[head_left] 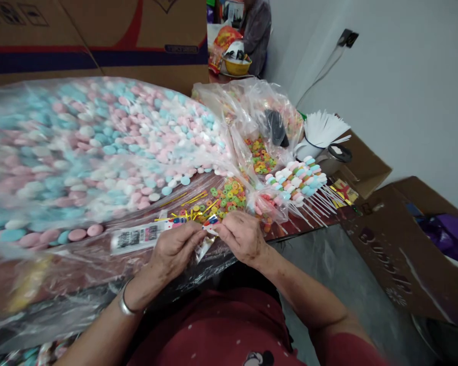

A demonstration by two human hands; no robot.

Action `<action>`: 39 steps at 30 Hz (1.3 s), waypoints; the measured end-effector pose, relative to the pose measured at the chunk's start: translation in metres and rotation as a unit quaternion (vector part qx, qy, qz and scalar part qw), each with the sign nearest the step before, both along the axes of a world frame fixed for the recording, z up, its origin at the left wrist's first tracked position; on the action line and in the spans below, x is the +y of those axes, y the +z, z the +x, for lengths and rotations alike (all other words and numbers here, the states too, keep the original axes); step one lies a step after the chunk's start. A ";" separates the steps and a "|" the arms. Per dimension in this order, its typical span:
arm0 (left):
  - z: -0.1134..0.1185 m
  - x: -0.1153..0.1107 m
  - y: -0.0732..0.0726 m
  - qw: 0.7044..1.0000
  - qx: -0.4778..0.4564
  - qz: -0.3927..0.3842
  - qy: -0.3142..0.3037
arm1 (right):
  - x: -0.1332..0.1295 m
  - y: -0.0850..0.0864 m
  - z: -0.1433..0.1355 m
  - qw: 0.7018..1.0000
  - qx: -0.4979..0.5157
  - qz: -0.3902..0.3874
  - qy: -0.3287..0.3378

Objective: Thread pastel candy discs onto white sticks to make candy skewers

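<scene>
My left hand [177, 246] and my right hand [242, 236] meet at the table's front edge, fingers pinched on a small clear packet [206, 244] with a blue and red printed top. Just left of them lies a printed white wrapper [135, 238]. Gold twist ties [193, 199] are scattered beyond my fingers, beside a pile of green, yellow and orange ring candies [229, 195]. A large clear bag of pink, blue and white candies [110, 137] covers the left of the table. Skewered candies [297, 179] on white sticks lie to the right.
A cardboard box [99, 35] stands behind the big bag. A clear bag of ring candies [259, 152] sits at centre back, near a cup of white strips [313, 147]. Another box [400, 254] is at right. A person [257, 35] is in the background.
</scene>
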State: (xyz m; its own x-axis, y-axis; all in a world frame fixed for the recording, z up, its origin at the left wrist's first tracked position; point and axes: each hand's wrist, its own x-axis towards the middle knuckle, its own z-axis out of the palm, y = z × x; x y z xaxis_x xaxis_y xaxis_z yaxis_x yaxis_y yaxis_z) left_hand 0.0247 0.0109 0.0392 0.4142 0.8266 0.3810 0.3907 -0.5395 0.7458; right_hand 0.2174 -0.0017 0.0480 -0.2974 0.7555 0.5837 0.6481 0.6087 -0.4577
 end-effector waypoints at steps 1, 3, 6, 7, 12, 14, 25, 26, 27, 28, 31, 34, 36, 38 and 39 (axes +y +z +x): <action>0.000 0.000 0.001 1.000 0.008 0.007 0.000 | -0.001 0.000 0.000 1.000 0.006 -0.008 0.006; 0.001 0.000 0.002 1.000 0.019 -0.001 -0.003 | -0.002 0.000 0.001 0.999 0.019 -0.035 0.031; 0.002 0.000 0.001 0.999 0.015 -0.031 -0.020 | -0.003 0.003 0.002 0.995 0.033 -0.075 0.056; 0.001 0.001 0.001 0.999 0.009 -0.032 -0.027 | -0.003 0.004 0.002 0.994 0.038 -0.085 0.055; 0.001 0.003 -0.006 0.998 -0.020 0.007 -0.052 | -0.005 0.006 0.000 0.992 0.067 -0.094 0.053; 0.001 0.003 -0.009 0.998 -0.033 0.018 -0.058 | -0.005 0.006 0.001 0.993 0.062 -0.087 0.055; 0.006 0.003 -0.012 0.998 -0.045 0.004 -0.046 | -0.006 0.003 0.004 1.000 -0.005 -0.023 0.009; 0.006 0.004 -0.012 0.998 -0.042 0.013 -0.047 | -0.007 0.004 0.004 1.000 -0.003 -0.021 0.011; 0.006 0.004 -0.013 0.998 -0.037 0.019 -0.042 | -0.008 0.005 0.005 1.000 0.000 -0.021 0.016; 0.005 0.004 -0.013 0.999 -0.033 0.024 -0.033 | -0.009 0.008 0.006 1.000 0.005 -0.023 0.020; 0.003 0.004 -0.013 0.999 -0.028 0.022 -0.006 | -0.014 0.016 0.023 0.999 0.018 -0.038 -0.005; 0.000 0.003 -0.012 1.000 -0.026 -0.009 -0.009 | -0.016 0.026 0.065 0.990 0.016 -0.010 -0.143; -0.003 0.003 -0.010 0.999 -0.026 -0.035 -0.020 | -0.014 0.033 0.107 0.959 -0.023 0.046 -0.277; -0.006 0.003 -0.009 0.998 -0.027 -0.054 -0.020 | -0.012 0.038 0.155 0.914 -0.084 0.096 -0.386; -0.007 0.003 -0.009 0.998 -0.029 -0.059 -0.021 | -0.011 0.040 0.178 0.898 -0.127 0.104 -0.409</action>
